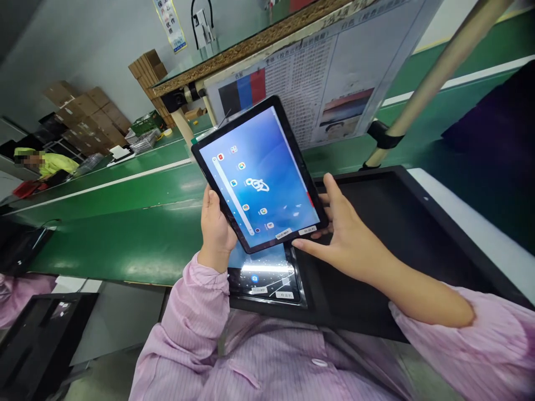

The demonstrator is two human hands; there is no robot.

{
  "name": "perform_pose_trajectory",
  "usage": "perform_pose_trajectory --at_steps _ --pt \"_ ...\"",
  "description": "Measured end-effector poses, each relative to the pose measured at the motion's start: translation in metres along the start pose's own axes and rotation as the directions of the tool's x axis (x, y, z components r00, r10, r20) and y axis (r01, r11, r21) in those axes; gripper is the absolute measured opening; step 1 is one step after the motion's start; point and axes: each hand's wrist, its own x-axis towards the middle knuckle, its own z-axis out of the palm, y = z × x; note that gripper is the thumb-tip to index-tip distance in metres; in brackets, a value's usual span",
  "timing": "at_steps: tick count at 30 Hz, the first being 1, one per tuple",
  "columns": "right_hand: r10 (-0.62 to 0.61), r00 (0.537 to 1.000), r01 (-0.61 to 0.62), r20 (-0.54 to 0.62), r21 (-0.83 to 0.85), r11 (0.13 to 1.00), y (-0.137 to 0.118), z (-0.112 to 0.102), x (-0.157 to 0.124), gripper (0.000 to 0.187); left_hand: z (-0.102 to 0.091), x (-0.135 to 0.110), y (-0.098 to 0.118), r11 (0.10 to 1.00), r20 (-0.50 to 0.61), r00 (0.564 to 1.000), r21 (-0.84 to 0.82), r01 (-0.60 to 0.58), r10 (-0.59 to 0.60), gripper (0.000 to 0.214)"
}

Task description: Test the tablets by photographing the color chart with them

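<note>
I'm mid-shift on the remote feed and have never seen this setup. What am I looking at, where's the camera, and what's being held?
There is no machine: the one view comes from a camera on a person's head, looking down at their own arms in pink striped sleeves. The left hand grips the edge of a black-framed tablet with a lit blue screen, raised and tilted. The right hand supports its other side, forefinger at the lower edge. Under it a second lit tablet lies in a black tray. Beyond runs a green conveyor belt.
</note>
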Motion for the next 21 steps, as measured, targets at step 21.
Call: perform_pose_trajectory --at_steps 21 --pt "-0.668 0.718 0.46 -0.192 -0.59 0.664 -0.018 0.017 -0.016 0.064 0.019 -0.02 -0.007 0.993 0.085 0.991 -0.055 0.107 -0.102 0.029"
